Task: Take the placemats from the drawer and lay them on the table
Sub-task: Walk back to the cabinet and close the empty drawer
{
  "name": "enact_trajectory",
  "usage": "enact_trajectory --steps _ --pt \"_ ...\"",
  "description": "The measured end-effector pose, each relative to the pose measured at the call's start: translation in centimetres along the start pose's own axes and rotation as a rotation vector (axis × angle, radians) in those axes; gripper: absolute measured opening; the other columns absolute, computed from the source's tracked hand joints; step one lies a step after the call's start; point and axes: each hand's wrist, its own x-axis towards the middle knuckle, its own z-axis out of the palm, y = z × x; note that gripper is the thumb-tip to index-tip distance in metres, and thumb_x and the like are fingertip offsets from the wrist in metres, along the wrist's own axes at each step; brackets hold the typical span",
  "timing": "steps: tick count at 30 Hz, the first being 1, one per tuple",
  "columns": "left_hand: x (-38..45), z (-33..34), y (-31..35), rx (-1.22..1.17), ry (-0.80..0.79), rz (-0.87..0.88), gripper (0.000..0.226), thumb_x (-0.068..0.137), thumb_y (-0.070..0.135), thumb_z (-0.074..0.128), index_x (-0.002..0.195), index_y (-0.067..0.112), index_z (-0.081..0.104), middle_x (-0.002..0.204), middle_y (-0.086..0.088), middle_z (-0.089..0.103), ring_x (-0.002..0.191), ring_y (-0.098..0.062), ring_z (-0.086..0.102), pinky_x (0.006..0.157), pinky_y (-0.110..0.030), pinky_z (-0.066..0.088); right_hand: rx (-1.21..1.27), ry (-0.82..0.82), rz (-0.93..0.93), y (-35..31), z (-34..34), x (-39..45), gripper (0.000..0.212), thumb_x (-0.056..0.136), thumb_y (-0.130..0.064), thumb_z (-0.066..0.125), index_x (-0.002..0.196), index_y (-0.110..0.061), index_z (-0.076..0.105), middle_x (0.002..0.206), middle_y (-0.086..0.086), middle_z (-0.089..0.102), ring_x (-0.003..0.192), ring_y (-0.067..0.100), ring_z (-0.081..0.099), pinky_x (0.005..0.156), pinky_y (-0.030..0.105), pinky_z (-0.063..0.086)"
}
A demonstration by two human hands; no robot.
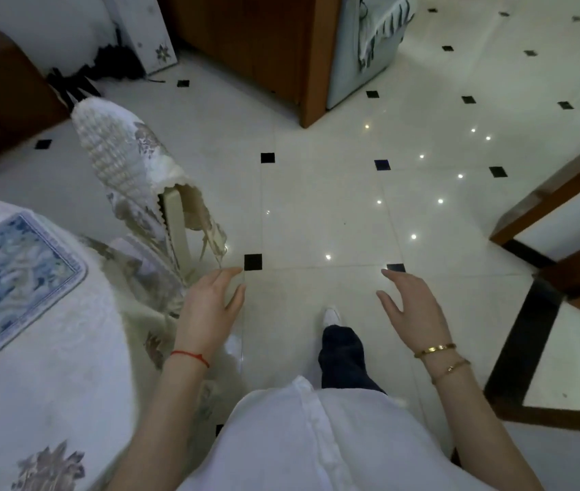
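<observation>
Blue-patterned placemat [12, 274] lies on the table [51, 384], well left of both hands. Left hand [210, 306] and right hand [412, 310] hover over floor, fingers loosely spread, holding nothing.

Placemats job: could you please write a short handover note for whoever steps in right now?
Left hand: open, holding nothing.
Right hand: open, holding nothing.
One blue-patterned placemat already lies on the table at left, next to a covered chair.
The person stands on the tiled floor beside the table; no drawer can be made out.
Left: fetch any remaining placemats from the drawer and lay them out.
</observation>
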Motion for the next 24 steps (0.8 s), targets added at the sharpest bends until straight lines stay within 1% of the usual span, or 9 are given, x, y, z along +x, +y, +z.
enact_trajectory --steps 3,5,7,10,13,16,19,21,24 --pt "6.7 1.6 -0.4 -0.002 0.031 -0.054 0.036 0.093 0.028 0.053 0.127 0.017 0.056 0.116 -0.006 0.065 0.103 -0.021 0.061 0.091 -0.038 0.051 0.016 -0.031 -0.032 1.1 1.1 8.4 0.036 0.089 -0.018 0.063 0.123 -0.007 0.059 0.108 0.011 0.064 0.104 0.026 0.057 0.09 0.027 0.039" --pt "11.8 2.2 -0.4 -0.003 0.054 -0.093 0.037 0.093 0.03 0.052 0.128 0.018 0.055 0.119 -0.006 0.064 0.107 -0.021 0.06 0.094 -0.039 0.05 0.014 -0.049 -0.078 1.7 1.5 14.6 0.036 0.089 -0.018 0.063 0.123 -0.007 0.058 0.112 0.01 0.064 0.107 0.027 0.057 0.092 0.027 0.039" --pt "17.0 2.5 -0.2 -0.011 0.092 -0.138 0.036 0.093 0.028 0.054 0.128 0.017 0.057 0.122 -0.007 0.063 0.11 -0.022 0.059 0.096 -0.037 0.048 0.014 -0.076 -0.138 2.2 1.6 21.4 0.036 0.09 -0.019 0.062 0.124 -0.007 0.057 0.119 0.01 0.063 0.112 0.027 0.056 0.096 0.028 0.037" --pt "24.4 1.9 -0.3 -0.035 0.174 -0.226 0.034 0.093 0.026 0.054 0.126 0.016 0.059 0.12 -0.007 0.064 0.108 -0.021 0.06 0.092 -0.033 0.047 -0.003 -0.13 -0.251 1.4 1.9 32.6 0.036 0.091 -0.019 0.061 0.125 -0.007 0.057 0.12 0.01 0.062 0.112 0.029 0.055 0.096 0.033 0.041" --pt "30.2 0.7 -1.3 -0.033 0.239 -0.329 0.034 0.094 0.025 0.055 0.125 0.013 0.059 0.115 -0.008 0.065 0.105 -0.023 0.06 0.09 -0.032 0.046 -0.011 -0.18 -0.368 -1.2 3.0 42.6 0.036 0.09 -0.019 0.062 0.124 -0.008 0.057 0.119 0.011 0.063 0.112 0.03 0.056 0.095 0.036 0.042" --pt "34.7 -0.5 -3.0 -0.029 0.304 -0.418 0.032 0.093 0.019 0.057 0.124 0.011 0.059 0.114 -0.009 0.065 0.104 -0.025 0.061 0.09 -0.029 0.044 0.0 -0.241 -0.467 -5.0 4.9 50.7 0.036 0.091 -0.021 0.06 0.124 -0.009 0.057 0.12 0.009 0.063 0.113 0.026 0.054 0.097 0.028 0.036" --pt "39.1 -1.0 -5.9 -0.001 0.354 -0.485 0.032 0.091 0.019 0.059 0.122 0.011 0.06 0.115 -0.011 0.066 0.102 -0.027 0.063 0.092 -0.036 0.049 0.006 -0.297 -0.547 -8.4 8.1 57.6 0.036 0.092 -0.023 0.059 0.125 -0.01 0.057 0.121 0.007 0.062 0.114 0.024 0.054 0.097 0.021 0.032" --pt "42.3 -1.3 -8.2 0.007 0.382 -0.531 0.032 0.09 0.019 0.06 0.121 0.011 0.061 0.115 -0.011 0.066 0.102 -0.028 0.064 0.09 -0.037 0.05 0.009 -0.316 -0.595 -10.6 10.8 61.8 0.036 0.092 -0.023 0.059 0.125 -0.01 0.057 0.121 0.007 0.062 0.114 0.023 0.054 0.097 0.018 0.03" --pt "47.7 -2.3 -12.4 -0.01 0.412 -0.574 0.032 0.091 0.019 0.06 0.121 0.01 0.061 0.116 -0.011 0.066 0.101 -0.027 0.064 0.088 -0.034 0.049 0.037 -0.356 -0.642 -14.8 15.1 68.1 0.036 0.092 -0.022 0.059 0.125 -0.01 0.057 0.122 0.006 0.062 0.114 0.023 0.053 0.097 0.022 0.033"
